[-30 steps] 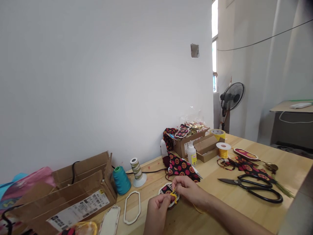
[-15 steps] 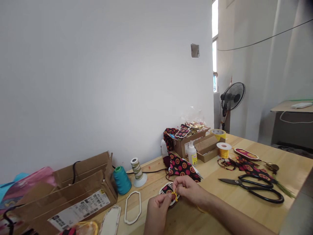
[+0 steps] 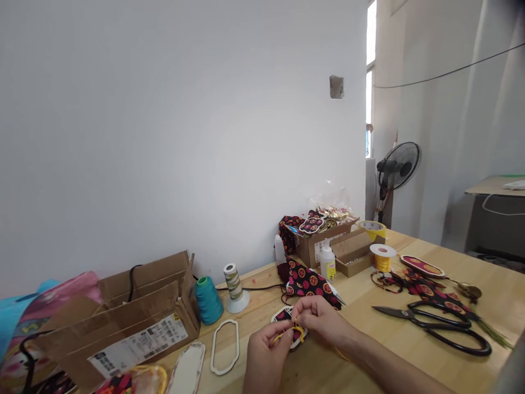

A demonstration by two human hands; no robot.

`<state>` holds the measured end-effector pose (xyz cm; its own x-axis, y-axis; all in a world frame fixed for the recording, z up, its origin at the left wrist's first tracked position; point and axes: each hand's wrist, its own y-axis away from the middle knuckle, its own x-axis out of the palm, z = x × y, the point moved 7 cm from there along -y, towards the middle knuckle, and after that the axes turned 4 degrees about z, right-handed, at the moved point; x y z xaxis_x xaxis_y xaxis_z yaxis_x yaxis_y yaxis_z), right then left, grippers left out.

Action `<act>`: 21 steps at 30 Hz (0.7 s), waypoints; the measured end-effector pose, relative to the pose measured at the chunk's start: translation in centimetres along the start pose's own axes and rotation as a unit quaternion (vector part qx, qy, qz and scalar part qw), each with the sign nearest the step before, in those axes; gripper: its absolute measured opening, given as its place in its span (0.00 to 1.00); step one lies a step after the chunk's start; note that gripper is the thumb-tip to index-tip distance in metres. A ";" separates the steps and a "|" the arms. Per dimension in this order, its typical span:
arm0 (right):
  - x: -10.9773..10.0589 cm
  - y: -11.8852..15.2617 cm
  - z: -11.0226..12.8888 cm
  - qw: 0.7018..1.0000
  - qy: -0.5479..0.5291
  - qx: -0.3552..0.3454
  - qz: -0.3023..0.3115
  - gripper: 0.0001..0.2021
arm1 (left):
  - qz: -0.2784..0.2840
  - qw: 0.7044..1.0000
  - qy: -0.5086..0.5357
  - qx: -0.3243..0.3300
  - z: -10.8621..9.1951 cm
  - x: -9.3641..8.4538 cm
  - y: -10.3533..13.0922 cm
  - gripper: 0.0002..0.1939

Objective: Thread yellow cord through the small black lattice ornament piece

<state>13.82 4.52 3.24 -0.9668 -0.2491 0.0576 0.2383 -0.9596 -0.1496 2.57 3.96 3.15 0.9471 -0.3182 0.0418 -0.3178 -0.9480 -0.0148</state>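
Note:
Yellow cord [image 3: 298, 330] runs between my two hands, over a white-rimmed ornament with dark patterned fabric [image 3: 283, 314] on the wooden table. My left hand [image 3: 268, 347] pinches the cord between thumb and fingertips at the ornament's left side. On the right side, my right hand [image 3: 318, 317] is closed with its fingertips on the same cord, and a loose yellow end trails below its wrist. The fingers partly cover the ornament. Behind my hands lies a piece of dark patterned fabric [image 3: 305, 279].
Black scissors [image 3: 435, 323] and a yellow cord spool [image 3: 383, 260] lie on the right. A glue bottle [image 3: 327, 262] and a filled carton [image 3: 307, 246] stand behind. Leftward are a white frame [image 3: 225, 347], teal thread [image 3: 208, 301] and an open cardboard box [image 3: 123, 323].
The whole view has shifted, so the table things appear slightly further right. My fingertips have drawn a little apart, and the yellow cord now shows looped between them.

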 end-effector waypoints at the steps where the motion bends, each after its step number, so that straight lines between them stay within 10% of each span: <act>1: 0.0 0.0 0.1 1.000 0.010 -0.005 0.002 0.04 | -0.002 1.000 0.002 -0.006 0.2 0.0 0.0 0.12; 7: 0.9 0.0 1.1 0.986 0.160 -0.041 0.021 0.06 | 0.012 0.999 0.041 0.007 0.5 0.4 -0.4 0.15; 13: 2.6 -0.3 3.7 0.900 0.421 -0.093 0.067 0.11 | -0.002 1.000 -0.009 -0.022 0.9 0.2 -0.7 0.13; 21: 1.6 0.0 3.9 0.873 0.442 -0.203 0.033 0.08 | -0.057 0.992 -0.096 -0.054 3.3 -1.7 -1.1 0.15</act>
<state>12.58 3.63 7.15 -0.6890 0.0681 -0.7215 0.4171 -0.7769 -0.4717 1.46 5.53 -0.24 0.9645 -0.2136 -0.1550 -0.2020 -0.9755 0.0870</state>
